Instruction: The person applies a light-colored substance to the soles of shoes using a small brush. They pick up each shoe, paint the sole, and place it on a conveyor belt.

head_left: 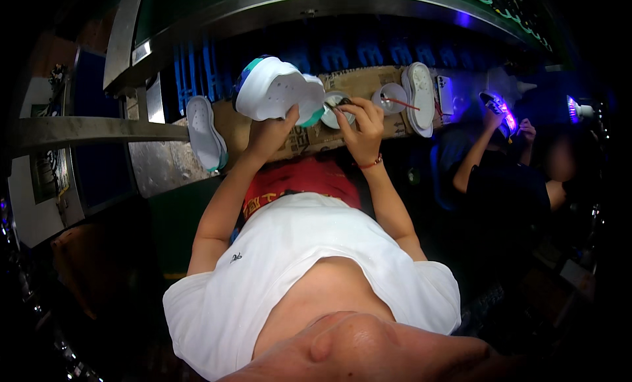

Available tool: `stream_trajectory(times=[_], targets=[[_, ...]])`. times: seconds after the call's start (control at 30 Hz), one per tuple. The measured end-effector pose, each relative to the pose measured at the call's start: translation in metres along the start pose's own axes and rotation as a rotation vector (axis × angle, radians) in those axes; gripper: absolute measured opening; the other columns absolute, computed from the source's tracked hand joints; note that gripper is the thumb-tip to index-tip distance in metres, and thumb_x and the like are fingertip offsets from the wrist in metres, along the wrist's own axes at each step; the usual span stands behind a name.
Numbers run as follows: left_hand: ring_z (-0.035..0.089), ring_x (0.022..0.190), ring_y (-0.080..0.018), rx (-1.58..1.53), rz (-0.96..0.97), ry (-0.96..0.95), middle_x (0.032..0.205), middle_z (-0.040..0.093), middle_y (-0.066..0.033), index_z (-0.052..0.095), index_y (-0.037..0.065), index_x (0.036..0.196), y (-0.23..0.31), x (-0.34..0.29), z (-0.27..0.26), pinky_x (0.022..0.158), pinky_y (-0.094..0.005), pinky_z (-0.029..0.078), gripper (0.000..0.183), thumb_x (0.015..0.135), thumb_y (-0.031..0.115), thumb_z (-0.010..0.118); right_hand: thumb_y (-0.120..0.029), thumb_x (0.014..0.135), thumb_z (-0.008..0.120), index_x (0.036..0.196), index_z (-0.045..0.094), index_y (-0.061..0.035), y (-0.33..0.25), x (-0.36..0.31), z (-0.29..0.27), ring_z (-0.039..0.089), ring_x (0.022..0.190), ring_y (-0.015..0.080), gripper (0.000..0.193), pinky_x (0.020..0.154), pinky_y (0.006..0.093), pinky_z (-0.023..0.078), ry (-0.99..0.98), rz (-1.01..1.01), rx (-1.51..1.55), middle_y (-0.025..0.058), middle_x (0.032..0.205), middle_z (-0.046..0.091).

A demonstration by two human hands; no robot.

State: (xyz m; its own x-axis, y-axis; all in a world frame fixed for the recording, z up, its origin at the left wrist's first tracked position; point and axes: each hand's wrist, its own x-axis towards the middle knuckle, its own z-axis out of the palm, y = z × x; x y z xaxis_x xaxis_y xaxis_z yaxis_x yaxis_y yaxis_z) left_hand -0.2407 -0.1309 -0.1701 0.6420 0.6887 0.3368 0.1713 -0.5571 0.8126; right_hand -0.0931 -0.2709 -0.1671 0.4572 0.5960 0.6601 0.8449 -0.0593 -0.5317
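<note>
My left hand (pixel 273 133) grips a white clog-style shoe (pixel 260 89) with teal and blue trim, its thumb pressed on the near edge. The shoe is tilted, held up above the bench. Just right of it, my right hand (pixel 364 127) pinches a small slim dark tool (pixel 343 101), brush-like but too small to tell for sure. Its fingertips are over a white bowl (pixel 331 121), close to the shoe. What the bowl holds is partly hidden by my fingers.
On the cardboard-covered bench (pixel 299 144) stand a clear cup (pixel 388 92) with a red stick (pixel 407 105), white soles (pixel 421 96) and a phone (pixel 446 96). Another white clog (pixel 205 135) lies at left. Metal bars flank the bench. A co-worker (pixel 503 165) handles a purple-lit shoe (pixel 505 119).
</note>
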Motion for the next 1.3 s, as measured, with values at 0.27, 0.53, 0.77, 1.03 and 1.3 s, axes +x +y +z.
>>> stream_trajectory(times=[0.27, 0.53, 0.77, 1.03, 1.3], targets=[[0.063, 0.100, -0.0244, -0.457, 0.004, -0.259, 0.114, 0.060, -0.0185, 0.042, -0.005, 0.127, 0.036, 0.167, -0.022, 0.089, -0.0358, 0.050, 0.060, 0.078, 0.013, 0.072, 0.001, 0.073, 0.074, 0.084, 0.066, 0.0004, 0.013, -0.013, -0.051, 0.056, 0.069, 0.0132, 0.014, 0.057, 0.0242, 0.041, 0.183, 0.365, 0.188, 0.0094, 0.093, 0.064], [0.064, 0.095, -0.0195, -0.390, -0.080, -0.013, 0.104, 0.067, -0.0161, 0.062, -0.001, 0.116, -0.020, 0.338, -0.041, 0.089, -0.0306, 0.050, 0.041, 0.082, 0.021, 0.071, -0.001, 0.074, 0.074, 0.084, 0.067, 0.0003, 0.004, -0.022, -0.033, 0.047, 0.057, 0.0072, 0.012, 0.049, 0.0218, 0.034, 0.065, 0.394, 0.284, 0.0067, 0.093, 0.063], [0.047, 0.101, -0.0243, 0.037, 0.342, 0.169, 0.123, 0.041, -0.0154, 0.043, 0.006, 0.128, -0.065, 0.019, -0.009, 0.079, -0.0316, 0.045, 0.057, 0.077, 0.008, 0.070, -0.008, 0.075, 0.074, 0.083, 0.067, -0.0034, 0.022, -0.063, -0.007, 0.048, 0.057, 0.0134, 0.011, 0.051, 0.0259, 0.038, -0.094, 0.419, 0.203, 0.0079, 0.091, 0.063], [0.045, 0.114, -0.0387, 0.696, -0.681, 0.306, 0.119, 0.050, -0.0220, 0.049, -0.002, 0.122, -0.297, -0.150, -0.113, 0.096, -0.0450, 0.037, 0.062, 0.072, 0.023, 0.075, -0.016, 0.076, 0.072, 0.081, 0.066, -0.0071, 0.090, -0.086, 0.032, 0.061, 0.085, 0.0306, 0.012, 0.072, 0.0386, 0.046, -0.244, 0.396, 0.069, 0.0116, 0.089, 0.063], [0.066, 0.081, -0.0355, 0.528, -0.818, -0.227, 0.090, 0.065, -0.0181, 0.054, -0.004, 0.118, -0.322, -0.148, -0.160, 0.071, -0.0399, 0.053, 0.053, 0.075, 0.018, 0.074, -0.019, 0.075, 0.071, 0.074, 0.065, -0.0097, 0.126, -0.068, 0.072, 0.061, 0.080, 0.0294, 0.011, 0.066, 0.0417, 0.043, -0.328, 0.207, -0.053, 0.0074, 0.085, 0.064]])
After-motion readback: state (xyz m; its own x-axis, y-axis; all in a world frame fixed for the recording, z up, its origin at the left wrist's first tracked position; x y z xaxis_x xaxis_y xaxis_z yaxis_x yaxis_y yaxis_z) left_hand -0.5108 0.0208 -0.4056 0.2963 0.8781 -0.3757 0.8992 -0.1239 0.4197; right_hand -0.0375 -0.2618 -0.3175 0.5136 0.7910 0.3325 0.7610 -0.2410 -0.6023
